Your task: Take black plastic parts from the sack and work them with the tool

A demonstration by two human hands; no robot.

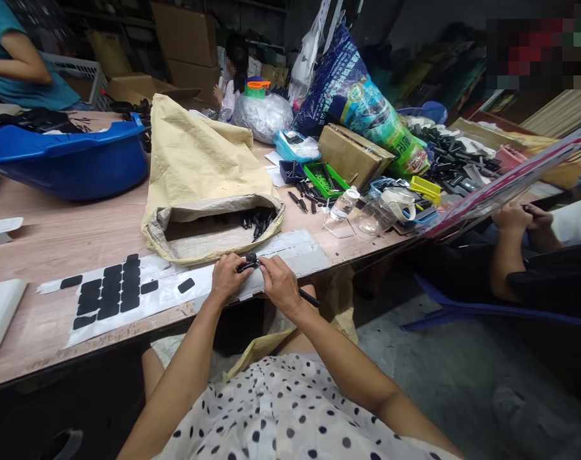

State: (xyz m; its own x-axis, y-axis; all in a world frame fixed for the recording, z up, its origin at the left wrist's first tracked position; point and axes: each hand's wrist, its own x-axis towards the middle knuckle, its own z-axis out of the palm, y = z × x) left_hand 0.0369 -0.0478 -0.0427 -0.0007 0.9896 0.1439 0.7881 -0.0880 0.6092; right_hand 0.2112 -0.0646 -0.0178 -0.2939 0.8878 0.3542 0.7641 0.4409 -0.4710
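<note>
At the table's front edge, my left hand (227, 277) is closed around a small black plastic part (250, 259) with a rounded end. My right hand (279, 284) meets it from the other side, fingertips pinched at the part. Out from under my right palm sticks a slim black handle (310, 297); its tip is hidden by my fingers, so its kind does not show. Just beyond my hands lies an open beige woven sack (199, 160), with several black parts (261, 222) inside its mouth. Left of my hands, a white sheet (168, 291) carries rows of black rounded patches (112, 291).
A large blue basin (69, 160) stands at back left. Beyond the sack sit a green tray (325, 179), a cardboard box (352, 153), a plastic bottle (344, 203) and a clear jug (374, 217). A slanted panel (511, 182) partly screens a co-worker's hands (513, 217) at right.
</note>
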